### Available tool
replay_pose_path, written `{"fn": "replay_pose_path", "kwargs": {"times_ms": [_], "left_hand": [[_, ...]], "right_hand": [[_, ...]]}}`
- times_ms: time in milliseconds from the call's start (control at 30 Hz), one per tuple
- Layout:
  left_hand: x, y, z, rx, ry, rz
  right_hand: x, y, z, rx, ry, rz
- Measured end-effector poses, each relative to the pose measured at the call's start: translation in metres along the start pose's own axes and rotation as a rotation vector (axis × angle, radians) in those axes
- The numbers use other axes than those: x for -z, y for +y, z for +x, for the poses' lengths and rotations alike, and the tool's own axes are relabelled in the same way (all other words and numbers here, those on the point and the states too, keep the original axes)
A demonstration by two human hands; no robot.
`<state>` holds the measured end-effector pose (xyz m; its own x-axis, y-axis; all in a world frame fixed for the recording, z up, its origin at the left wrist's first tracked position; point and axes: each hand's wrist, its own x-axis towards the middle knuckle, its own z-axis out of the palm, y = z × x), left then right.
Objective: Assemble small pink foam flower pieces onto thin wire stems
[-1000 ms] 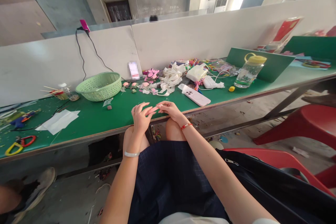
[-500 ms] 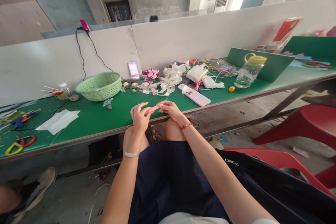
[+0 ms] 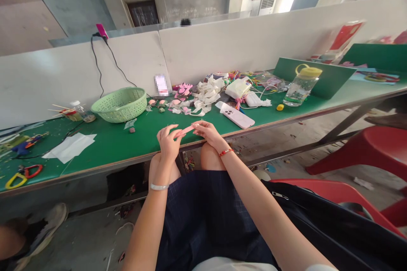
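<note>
A small pink strip (image 3: pixel 187 129) is stretched between my two hands, just over the near edge of the green table (image 3: pixel 143 135). My left hand (image 3: pixel 169 140) pinches its left end between thumb and finger, the other fingers raised. At the strip's right end, my right hand (image 3: pixel 206 131) has its fingertips closed on it. A small brownish-pink lump (image 3: pixel 132 130) and a clear plastic scrap (image 3: pixel 130 123) lie on the table to the left of my hands.
A green basket (image 3: pixel 121 106) stands behind at left, with white paper (image 3: pixel 70 147) and scissors (image 3: pixel 23 176) nearer. White ribbons (image 3: pixel 206 93), a pink phone (image 3: pixel 238 117) and a water bottle (image 3: pixel 302 87) are to the right. A red stool (image 3: pixel 369 148) stands at far right.
My hands have moved slightly apart, and more of the pink strip shows between them. Both hands still hold it.
</note>
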<state>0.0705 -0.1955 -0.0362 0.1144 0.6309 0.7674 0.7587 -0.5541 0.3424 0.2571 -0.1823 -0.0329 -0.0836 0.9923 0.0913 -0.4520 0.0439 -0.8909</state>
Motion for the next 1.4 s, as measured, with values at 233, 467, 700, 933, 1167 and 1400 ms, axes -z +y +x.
{"fn": "replay_pose_path", "kwargs": {"times_ms": [233, 467, 700, 933, 1167, 1400], "left_hand": [[-0.001, 0.000, 0.001, 0.018, 0.002, -0.025], [0.000, 0.000, 0.002, 0.007, 0.018, -0.041], [-0.001, -0.001, 0.001, 0.002, 0.025, -0.049], [-0.001, 0.000, 0.003, 0.013, 0.047, -0.070], [0.000, 0.000, 0.003, 0.038, 0.034, -0.090], [0.000, -0.001, 0.004, 0.060, 0.039, -0.120]], "right_hand": [[-0.002, 0.000, -0.001, 0.017, -0.036, -0.022], [0.004, 0.003, 0.003, 0.005, -0.011, 0.010], [0.006, 0.005, 0.004, 0.033, 0.026, 0.019], [0.006, 0.002, 0.003, 0.006, 0.069, 0.099], [0.007, -0.001, 0.003, -0.013, 0.082, 0.142], [0.010, 0.000, 0.004, -0.017, 0.087, 0.133]]}}
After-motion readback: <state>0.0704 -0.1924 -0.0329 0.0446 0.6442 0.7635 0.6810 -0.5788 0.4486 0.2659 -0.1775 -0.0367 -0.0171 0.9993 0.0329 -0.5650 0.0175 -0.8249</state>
